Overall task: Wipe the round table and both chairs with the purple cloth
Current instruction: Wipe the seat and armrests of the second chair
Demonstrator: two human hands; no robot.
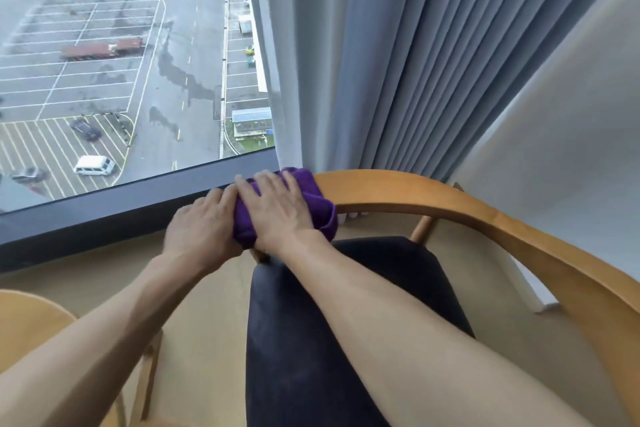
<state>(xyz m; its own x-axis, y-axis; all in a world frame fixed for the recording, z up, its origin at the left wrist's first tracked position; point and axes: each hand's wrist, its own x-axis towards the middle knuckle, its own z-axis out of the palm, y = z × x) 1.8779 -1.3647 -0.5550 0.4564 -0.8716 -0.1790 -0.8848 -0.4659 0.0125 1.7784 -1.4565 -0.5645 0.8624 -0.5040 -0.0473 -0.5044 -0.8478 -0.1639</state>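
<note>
Both hands on the chair's curved backrest rail. Right hand lies palm-down on the purple cloth, fingers spread and fairly straight, pressing the cloth onto the left end of the wooden rail. Left hand sits just beside it, touching the cloth's left edge; its fingers curl over the rail end, though whether they grip the cloth or the wood beneath is unclear from this angle. Cloth is bunched and wraps the rail, with a fold hanging at its right side.

Chair: light wood frame, dark seat cushion below the forearms. Round table edge shows at lower left, well apart from the cloth. Grey curtain hangs behind the chair; window overlooks a car park.
</note>
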